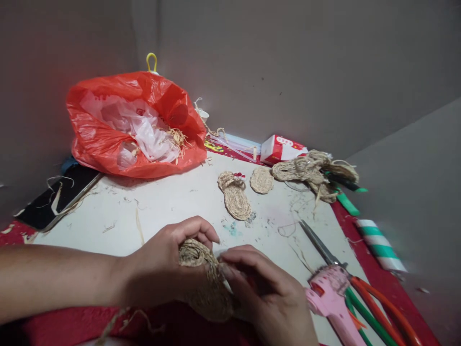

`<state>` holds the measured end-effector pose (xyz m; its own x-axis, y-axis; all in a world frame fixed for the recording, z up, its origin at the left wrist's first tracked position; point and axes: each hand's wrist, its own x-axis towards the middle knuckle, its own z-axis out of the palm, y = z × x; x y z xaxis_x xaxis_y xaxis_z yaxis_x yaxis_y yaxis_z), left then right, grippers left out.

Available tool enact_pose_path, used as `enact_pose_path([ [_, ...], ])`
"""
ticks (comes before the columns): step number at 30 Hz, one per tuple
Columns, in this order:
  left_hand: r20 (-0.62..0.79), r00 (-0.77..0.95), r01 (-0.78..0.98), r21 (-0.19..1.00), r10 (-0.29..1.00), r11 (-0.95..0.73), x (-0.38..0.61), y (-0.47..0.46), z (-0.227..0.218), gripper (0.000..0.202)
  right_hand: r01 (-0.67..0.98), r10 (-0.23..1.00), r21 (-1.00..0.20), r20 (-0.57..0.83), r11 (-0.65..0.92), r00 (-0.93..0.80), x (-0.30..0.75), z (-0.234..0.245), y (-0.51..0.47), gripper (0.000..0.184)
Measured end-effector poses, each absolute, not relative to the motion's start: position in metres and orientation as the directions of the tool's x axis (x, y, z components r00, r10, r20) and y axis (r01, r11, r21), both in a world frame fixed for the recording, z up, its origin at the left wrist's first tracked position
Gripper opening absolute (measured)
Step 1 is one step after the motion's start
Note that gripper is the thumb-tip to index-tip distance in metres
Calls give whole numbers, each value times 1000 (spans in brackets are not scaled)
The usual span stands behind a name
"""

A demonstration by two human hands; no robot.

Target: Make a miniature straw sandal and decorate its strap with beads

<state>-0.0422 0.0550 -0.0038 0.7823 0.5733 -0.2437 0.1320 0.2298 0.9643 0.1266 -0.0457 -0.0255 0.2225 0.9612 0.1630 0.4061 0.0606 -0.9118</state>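
Note:
My left hand point(154, 264) is wrapped around a small woven straw slipper point(212, 300) near the front edge of the board. Its coiled end shows between my thumb and fingers, while the lower part lies in shadow. My right hand point(270, 293) is closed at the slipper's right side, fingers bent against its edge; whether a strand is pinched there is hidden. Beyond my hands, a similar woven slipper point(236, 202) with small red beads lies on the white board point(169, 206). Beside it is a flat oval woven piece point(261, 180).
At right lie scissors point(382, 307) with orange and green handles and a pink glue gun point(329, 300). Behind are woven pieces point(306, 168) and a red-white box point(283, 149). A red plastic bag point(97, 149) and a phone point(54, 199) occupy the left. Grey walls point(288, 72) enclose the back.

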Motion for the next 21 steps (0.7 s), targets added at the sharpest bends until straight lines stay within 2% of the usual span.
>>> enact_pose_path([
  [3, -219, 778, 168, 976, 588, 141, -42, 53, -5, 26, 389, 988, -921, 52, -8, 144, 126, -23, -40, 6],
  [9, -211, 797, 200, 976, 566, 84, -39, 52, -7, 28, 461, 997, -886, -18, -53, 81, 125, -14, -37, 11],
  [12, -236, 800, 242, 968, 552, 64, -37, 52, -6, 31, 396, 994, -912, -94, -109, 57, 123, -16, -37, 7],
  [15, -270, 803, 244, 962, 532, 121, -35, 51, -3, 30, 331, 986, -929, -152, -164, 61, 121, -20, -36, 3],
  [18, -283, 803, 229, 959, 525, 166, -33, 49, -2, 32, 296, 986, -940, -160, -168, 52, 118, -21, -36, 7],
  [21, -266, 810, 208, 964, 523, 168, -32, 46, -1, 35, 194, 972, -953, -234, -231, 5, 118, -21, -35, 11],
])
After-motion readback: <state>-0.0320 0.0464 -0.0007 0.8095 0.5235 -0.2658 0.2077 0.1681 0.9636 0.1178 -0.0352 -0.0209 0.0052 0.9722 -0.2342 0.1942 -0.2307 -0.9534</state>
